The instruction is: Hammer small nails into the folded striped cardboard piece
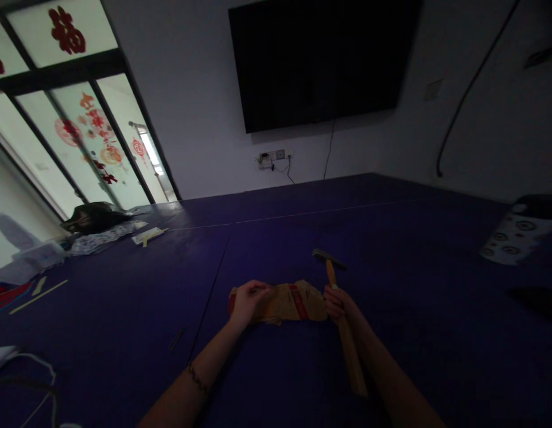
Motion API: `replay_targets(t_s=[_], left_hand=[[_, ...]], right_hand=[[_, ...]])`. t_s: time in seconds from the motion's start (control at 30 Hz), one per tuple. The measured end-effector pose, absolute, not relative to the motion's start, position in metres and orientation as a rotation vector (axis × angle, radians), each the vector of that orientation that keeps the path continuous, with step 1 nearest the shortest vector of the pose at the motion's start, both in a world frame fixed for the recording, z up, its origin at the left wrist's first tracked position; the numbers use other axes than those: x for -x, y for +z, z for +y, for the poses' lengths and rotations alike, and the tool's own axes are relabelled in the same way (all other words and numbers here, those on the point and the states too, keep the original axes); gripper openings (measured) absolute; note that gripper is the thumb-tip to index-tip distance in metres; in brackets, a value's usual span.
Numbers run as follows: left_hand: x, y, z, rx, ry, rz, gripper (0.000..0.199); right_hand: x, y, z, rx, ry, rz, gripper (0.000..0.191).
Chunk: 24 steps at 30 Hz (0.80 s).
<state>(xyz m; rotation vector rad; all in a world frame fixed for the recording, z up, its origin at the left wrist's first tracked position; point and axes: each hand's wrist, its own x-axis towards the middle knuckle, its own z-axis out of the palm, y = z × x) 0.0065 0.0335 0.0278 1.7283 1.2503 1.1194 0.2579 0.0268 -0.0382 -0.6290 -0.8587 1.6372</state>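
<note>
A hammer [351, 353] with a wooden handle and a small metal head is gripped by my right hand [339, 302], partway up its handle. The head points away from me, raised to the right of a flattened piece of brown cardboard [282, 303] with a red printed band. Over the left part of this cardboard rests my left hand [249, 300]. Its thumb and fingers come together in a pinch, and whatever is between them is too small and dark to make out. Left of that hand, a few thin dark sticks [178, 339] lie on the purple surface.
The purple surface [267, 374] stretches to the wall. At the left are a dark bag [95, 217], a clear plastic box [28, 261], yellow strips [39, 297] and white cables [48, 368]. A patterned cylinder [510, 235] lies at the right. A television [325, 59] hangs ahead.
</note>
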Motion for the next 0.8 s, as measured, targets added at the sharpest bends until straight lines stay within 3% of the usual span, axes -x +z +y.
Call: replay_targets(t_s=[0.17, 0.37, 0.8], left_hand=[[-0.04, 0.003, 0.042, -1.789, 1.092, 1.267, 0.011], [-0.044, -0.009, 0.038, -1.85, 1.07, 1.283, 0.011], [-0.045, -0.005, 0.037, -2.004, 0.98, 1.21, 0.009]], right_hand=[[-0.259, -0.035, 0.022, 0.741, 1.497, -0.665, 0.027], [-0.261, -0.042, 0.023, 0.806, 1.428, -0.561, 0.02], [-0.261, -0.038, 0.018, 0.895, 1.415, -0.652, 0.028]])
